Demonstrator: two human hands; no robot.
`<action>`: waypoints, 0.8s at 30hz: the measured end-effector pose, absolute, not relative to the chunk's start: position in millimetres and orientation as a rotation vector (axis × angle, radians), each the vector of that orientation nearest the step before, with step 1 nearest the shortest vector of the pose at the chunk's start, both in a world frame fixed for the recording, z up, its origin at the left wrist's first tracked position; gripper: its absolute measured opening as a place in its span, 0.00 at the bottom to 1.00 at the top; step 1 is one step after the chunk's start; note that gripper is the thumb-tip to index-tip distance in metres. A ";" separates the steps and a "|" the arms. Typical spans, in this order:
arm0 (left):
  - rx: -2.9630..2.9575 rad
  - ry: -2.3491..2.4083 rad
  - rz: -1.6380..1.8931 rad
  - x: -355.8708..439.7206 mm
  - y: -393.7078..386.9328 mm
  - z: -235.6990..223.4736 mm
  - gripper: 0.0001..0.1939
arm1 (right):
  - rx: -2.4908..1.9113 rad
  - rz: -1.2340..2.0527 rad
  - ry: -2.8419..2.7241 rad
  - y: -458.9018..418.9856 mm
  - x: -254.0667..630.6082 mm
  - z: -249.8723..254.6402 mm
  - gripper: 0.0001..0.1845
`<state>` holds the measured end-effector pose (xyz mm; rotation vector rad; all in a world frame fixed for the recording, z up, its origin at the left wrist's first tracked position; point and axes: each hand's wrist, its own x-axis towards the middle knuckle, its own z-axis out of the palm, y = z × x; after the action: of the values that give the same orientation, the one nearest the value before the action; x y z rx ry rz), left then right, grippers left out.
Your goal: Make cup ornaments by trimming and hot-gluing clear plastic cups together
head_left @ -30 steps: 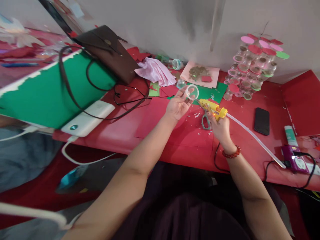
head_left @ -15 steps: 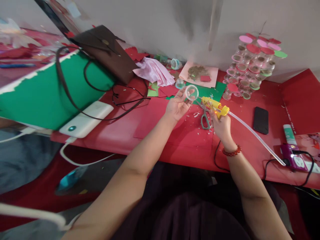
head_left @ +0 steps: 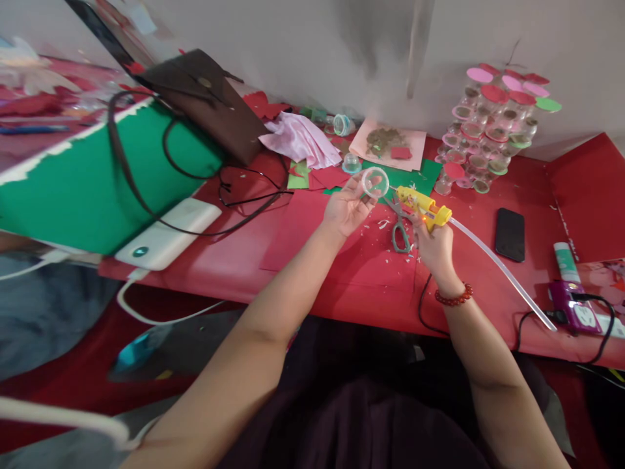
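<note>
In my left hand (head_left: pixel 347 207) is a small clear plastic cup (head_left: pixel 375 183), its round rim facing me, held between fingers and thumb. My right hand (head_left: pixel 433 246) grips a yellow hot glue gun (head_left: pixel 420 203) whose nozzle points left, close to the cup's rim. A long translucent glue stick (head_left: pixel 502 273) trails from the back of the gun. Below the nozzle, scissors with grey-green handles (head_left: pixel 401 236) lie on red paper (head_left: pixel 312 228) among white scraps. Whether the nozzle touches the rim I cannot tell.
Behind stand a clear cup (head_left: pixel 351 163) and pink cloth (head_left: pixel 312 144). A tower of clear cups with coloured discs (head_left: pixel 483 130) rises at the back right. Rightward lie a phone (head_left: pixel 510 234), a glue tube (head_left: pixel 566 262) and a purple power socket (head_left: pixel 576 309). Leftward are a brown bag (head_left: pixel 209 104) and white power bank (head_left: pixel 168 233).
The glue gun has shifted slightly right, its nozzle a little farther from the cup. My left hand and the cup are almost unmoved.
</note>
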<state>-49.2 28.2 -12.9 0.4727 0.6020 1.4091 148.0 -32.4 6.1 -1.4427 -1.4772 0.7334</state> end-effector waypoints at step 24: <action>0.415 0.645 1.457 -48.3 28.3 -9.5 0.19 | -1.416 0.733 -1.554 -31.4 151.0 0.8 0.22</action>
<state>-48.3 28.3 -9.5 0.4155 0.6447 1.4574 151.0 -31.4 0.8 -1.4158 -1.5537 0.7327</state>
